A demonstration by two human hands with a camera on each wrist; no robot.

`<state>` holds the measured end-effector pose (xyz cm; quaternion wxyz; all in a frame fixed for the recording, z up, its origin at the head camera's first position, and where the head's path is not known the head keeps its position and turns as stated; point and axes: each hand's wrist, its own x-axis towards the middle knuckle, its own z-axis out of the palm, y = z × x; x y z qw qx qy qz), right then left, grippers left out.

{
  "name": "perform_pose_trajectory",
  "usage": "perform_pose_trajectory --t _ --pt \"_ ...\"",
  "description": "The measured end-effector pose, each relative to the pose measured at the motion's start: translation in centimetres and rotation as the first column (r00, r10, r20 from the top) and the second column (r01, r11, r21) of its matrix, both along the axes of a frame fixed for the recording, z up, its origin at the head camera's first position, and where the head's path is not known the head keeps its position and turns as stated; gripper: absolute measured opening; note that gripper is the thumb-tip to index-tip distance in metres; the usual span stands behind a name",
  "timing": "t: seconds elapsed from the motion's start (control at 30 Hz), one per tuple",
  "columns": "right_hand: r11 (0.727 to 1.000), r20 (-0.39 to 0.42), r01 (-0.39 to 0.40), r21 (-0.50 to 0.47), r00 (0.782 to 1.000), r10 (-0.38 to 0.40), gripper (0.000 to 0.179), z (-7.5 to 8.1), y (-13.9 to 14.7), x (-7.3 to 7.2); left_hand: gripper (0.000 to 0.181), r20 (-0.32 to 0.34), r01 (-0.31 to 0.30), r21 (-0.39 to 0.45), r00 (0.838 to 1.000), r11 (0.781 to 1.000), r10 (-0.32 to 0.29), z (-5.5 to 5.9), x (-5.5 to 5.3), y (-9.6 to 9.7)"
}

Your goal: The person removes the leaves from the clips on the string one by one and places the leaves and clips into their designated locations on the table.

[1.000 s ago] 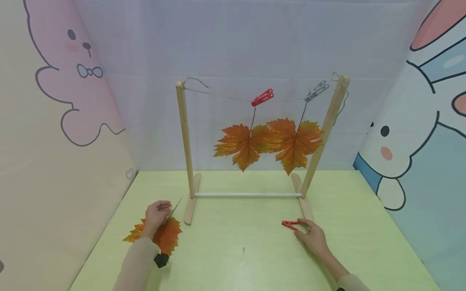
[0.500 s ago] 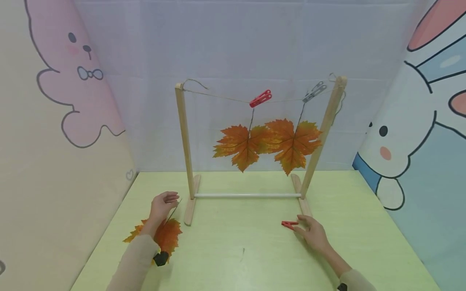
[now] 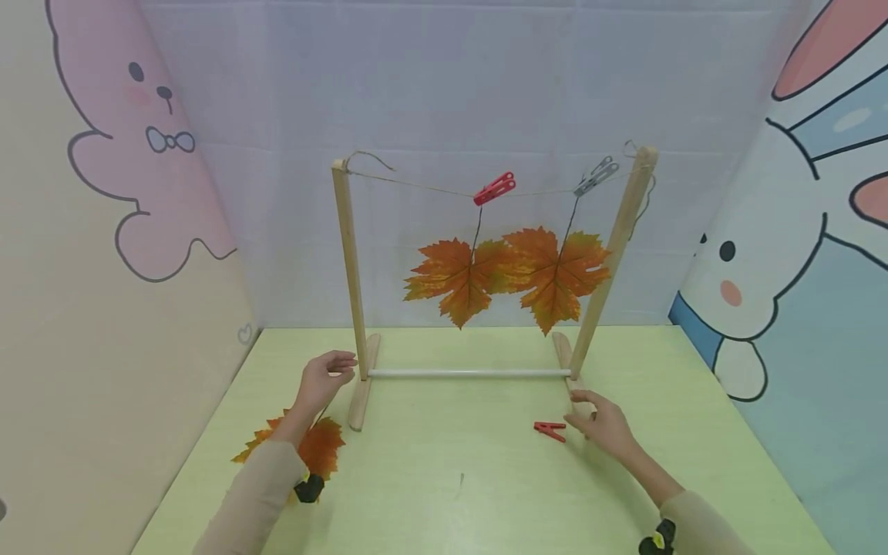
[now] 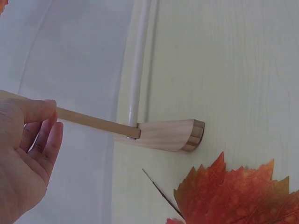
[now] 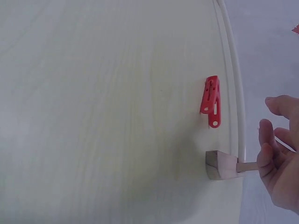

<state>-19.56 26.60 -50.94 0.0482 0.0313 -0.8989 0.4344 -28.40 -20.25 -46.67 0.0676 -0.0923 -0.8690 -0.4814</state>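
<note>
In the head view my left hand [image 3: 324, 381] is raised above the table beside the left wooden post [image 3: 350, 270], fingers loosely bent and holding nothing. The left wrist view shows the post passing behind the fingertips; contact cannot be told. Below that forearm lies an orange maple leaf [image 3: 322, 447] with a dark stem [image 4: 161, 191]. My right hand [image 3: 607, 424] hovers near the right foot of the stand, thumb and fingers parted, nothing between them. A red clothespin [image 3: 549, 430] lies on the table just left of it, apart from the fingers in the right wrist view [image 5: 211, 100].
A string [image 3: 409, 183] spans the posts. A red clothespin [image 3: 495, 189] and a grey clothespin [image 3: 597, 177] hold two hanging maple leaves [image 3: 458, 281] by their stems. A white rod [image 3: 472, 373] joins the posts low down. A tiny scrap [image 3: 461, 482] lies on the table.
My left hand has risen away from the lying leaf, toward the left post. My right hand has let go of the red clothespin and drawn slightly up and right; the clothespin stays on the table.
</note>
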Motion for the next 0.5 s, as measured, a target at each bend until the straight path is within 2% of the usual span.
perform_pose_trajectory --t 0.27,0.43,0.5 --pt "0.994 -0.03 -0.029 0.105 0.999 0.032 0.043 2.2 0.4 -0.8 0.024 -0.077 0.057 -0.031 0.995 0.998 -0.059 1.9 -0.6 1.0" --pt "0.994 -0.068 -0.058 0.096 0.996 0.065 0.043 3.5 0.4 -1.4 0.023 -0.114 0.078 -0.047 0.99 0.996 -0.083 2.4 -1.0 1.1" --pt "0.994 -0.093 -0.074 0.076 0.992 0.081 0.043 4.1 0.4 -1.4 0.023 -0.108 0.084 -0.048 0.99 0.995 -0.089 2.5 -0.9 1.1"
